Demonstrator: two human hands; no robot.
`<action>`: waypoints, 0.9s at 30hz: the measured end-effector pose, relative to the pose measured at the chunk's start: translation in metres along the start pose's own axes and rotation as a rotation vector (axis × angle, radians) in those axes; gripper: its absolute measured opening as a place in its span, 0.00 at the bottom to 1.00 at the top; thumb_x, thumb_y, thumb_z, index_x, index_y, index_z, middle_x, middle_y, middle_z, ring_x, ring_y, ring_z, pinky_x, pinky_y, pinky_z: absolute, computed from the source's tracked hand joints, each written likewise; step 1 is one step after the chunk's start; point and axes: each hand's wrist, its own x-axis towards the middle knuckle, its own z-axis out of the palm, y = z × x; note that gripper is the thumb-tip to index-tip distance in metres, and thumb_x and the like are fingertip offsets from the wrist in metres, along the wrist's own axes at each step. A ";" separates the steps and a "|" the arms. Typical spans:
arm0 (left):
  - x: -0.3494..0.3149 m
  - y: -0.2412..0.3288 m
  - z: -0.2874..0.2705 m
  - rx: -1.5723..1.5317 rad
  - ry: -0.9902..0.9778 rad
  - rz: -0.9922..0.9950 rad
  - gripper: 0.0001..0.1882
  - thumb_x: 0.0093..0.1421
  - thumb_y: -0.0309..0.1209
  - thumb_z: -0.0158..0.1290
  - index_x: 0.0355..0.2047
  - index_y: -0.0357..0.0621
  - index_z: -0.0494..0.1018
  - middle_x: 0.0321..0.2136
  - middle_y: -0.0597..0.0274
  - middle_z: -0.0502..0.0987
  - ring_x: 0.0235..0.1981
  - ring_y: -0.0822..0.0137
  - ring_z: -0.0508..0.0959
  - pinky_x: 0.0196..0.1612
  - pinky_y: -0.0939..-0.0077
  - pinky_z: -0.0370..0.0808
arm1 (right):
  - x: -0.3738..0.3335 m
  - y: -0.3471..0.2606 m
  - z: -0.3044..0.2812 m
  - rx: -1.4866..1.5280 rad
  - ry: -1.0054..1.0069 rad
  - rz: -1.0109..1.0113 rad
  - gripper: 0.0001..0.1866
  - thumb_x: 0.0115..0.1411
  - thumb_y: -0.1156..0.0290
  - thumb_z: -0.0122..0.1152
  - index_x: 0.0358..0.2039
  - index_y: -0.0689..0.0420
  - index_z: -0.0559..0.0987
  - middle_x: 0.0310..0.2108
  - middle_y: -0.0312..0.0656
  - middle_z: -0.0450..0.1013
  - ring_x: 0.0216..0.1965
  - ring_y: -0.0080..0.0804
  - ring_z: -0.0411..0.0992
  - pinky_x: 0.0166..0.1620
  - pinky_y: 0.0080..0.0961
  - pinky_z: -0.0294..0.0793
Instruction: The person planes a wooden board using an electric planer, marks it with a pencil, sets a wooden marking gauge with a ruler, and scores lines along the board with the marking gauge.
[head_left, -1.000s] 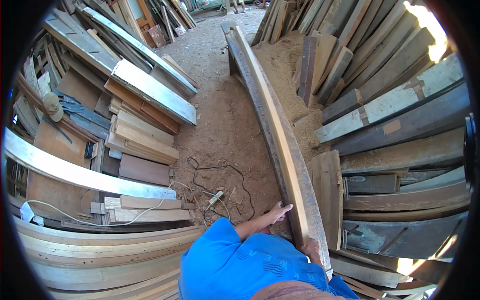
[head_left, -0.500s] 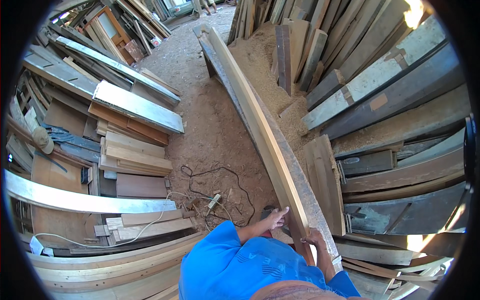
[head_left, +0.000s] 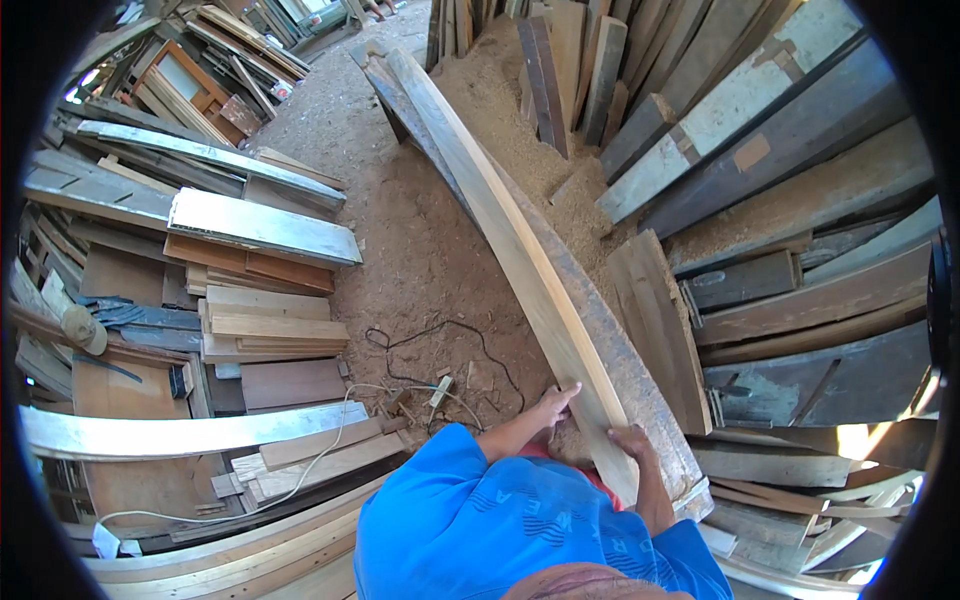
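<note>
A long pale wooden plank (head_left: 487, 205) runs away from me along a narrow, worn bench (head_left: 641, 400). It leans so that its broad face shows on the left and its lighter narrow edge on the right. My left hand (head_left: 553, 405) grips the plank's left side near its close end, thumb laid against the face. Across from it, my right hand (head_left: 634, 444) is closed over the right edge, fingers curled on the wood. The undersides of both grips are hidden.
Stacked boards (head_left: 278, 315) and a white-faced panel (head_left: 265, 225) lie on the left. Leaning planks (head_left: 600, 80) and sawdust (head_left: 490, 85) stand beyond the bench. A dark cord (head_left: 460, 325) loops over the dirt floor, near a pale cable (head_left: 325, 455). A short board (head_left: 655, 325) sits right of the bench.
The plank has tilted, so more of its broad left face shows. Both hands stay on it, and my right hand has moved slightly forward. The whole view has shifted a little.
</note>
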 end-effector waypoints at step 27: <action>0.042 0.091 -0.053 0.018 0.153 0.092 0.42 0.57 0.42 0.69 0.65 0.48 0.57 0.64 0.51 0.66 0.64 0.49 0.68 0.63 0.33 0.63 | -0.108 0.138 0.091 0.256 0.618 0.703 0.40 0.61 0.49 0.62 0.63 0.67 0.69 0.61 0.66 0.66 0.63 0.64 0.65 0.66 0.46 0.66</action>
